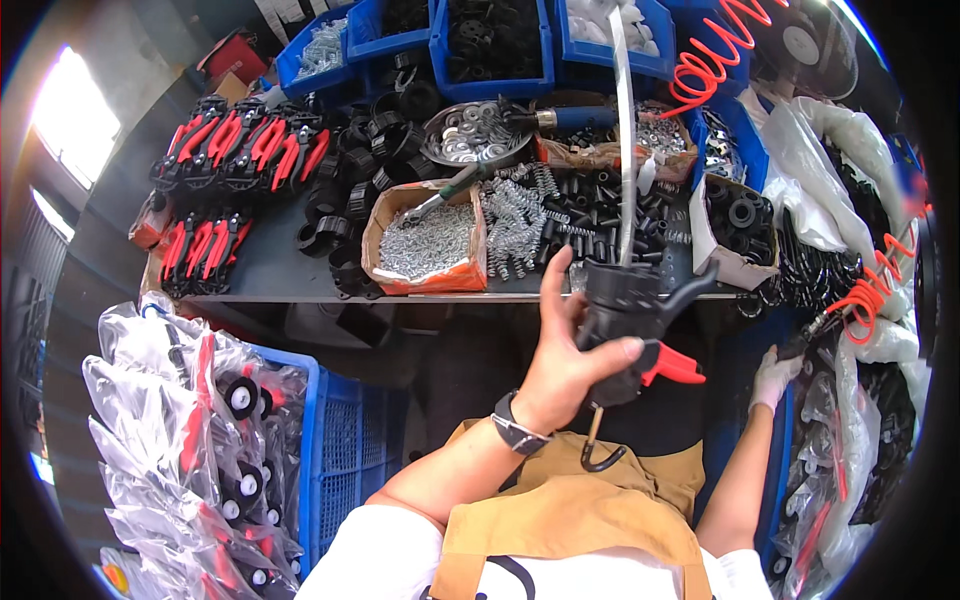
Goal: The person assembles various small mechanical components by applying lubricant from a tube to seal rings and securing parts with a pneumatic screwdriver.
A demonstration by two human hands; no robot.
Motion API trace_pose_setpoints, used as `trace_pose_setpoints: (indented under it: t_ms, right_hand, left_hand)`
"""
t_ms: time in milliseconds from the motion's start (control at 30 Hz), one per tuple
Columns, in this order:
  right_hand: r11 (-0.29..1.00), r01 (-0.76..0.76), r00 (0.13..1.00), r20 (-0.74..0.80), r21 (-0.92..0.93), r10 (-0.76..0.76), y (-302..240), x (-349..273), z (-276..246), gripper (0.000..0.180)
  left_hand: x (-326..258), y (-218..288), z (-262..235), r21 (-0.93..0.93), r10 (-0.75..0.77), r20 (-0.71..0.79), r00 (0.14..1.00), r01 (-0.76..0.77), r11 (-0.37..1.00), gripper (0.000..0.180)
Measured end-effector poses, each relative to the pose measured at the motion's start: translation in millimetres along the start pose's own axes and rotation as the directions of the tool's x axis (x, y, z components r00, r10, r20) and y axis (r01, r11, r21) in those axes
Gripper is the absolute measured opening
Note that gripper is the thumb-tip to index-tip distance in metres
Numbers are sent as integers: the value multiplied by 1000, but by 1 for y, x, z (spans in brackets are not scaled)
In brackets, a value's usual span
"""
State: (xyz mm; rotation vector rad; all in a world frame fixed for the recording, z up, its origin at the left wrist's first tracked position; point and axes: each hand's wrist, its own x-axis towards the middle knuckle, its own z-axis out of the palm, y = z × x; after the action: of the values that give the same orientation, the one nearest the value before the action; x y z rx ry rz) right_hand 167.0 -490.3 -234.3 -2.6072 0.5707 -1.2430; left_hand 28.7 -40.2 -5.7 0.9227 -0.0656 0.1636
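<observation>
My left hand (562, 352) is raised in front of me, its fingers wrapped around a black plastic handle assembly (628, 310) with a red trigger lever (670, 366) and a dark hook hanging below it. A watch sits on that wrist. My right hand (775, 377), in a white glove, reaches down to the right among bagged black and red parts (850, 440) beside a blue crate edge; its fingers are partly hidden, so I cannot tell whether it holds anything.
The bench (270, 262) holds a cardboard box of screws (428, 243), loose springs (520, 220), black caps, a metal bowl of washers (470, 133), finished red-and-black tools (235, 145) and blue bins (490, 40). A blue crate (345, 450) with bagged parts stands at left. A red coiled hose (715, 55) hangs at right.
</observation>
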Motion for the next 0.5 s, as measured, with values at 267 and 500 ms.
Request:
trace_pose_setpoints:
  t_ms: [267, 500]
  right_hand:
    - [863, -445, 607, 789, 239, 94, -66, 17, -183, 30]
    - [952, -260, 965, -14, -160, 261, 171, -234, -512, 14]
  left_hand:
    - [-10, -16, 42, 612, 198, 300, 933, -348, 711, 125]
    - [-14, -49, 80, 442, 62, 500, 864, -316, 839, 128]
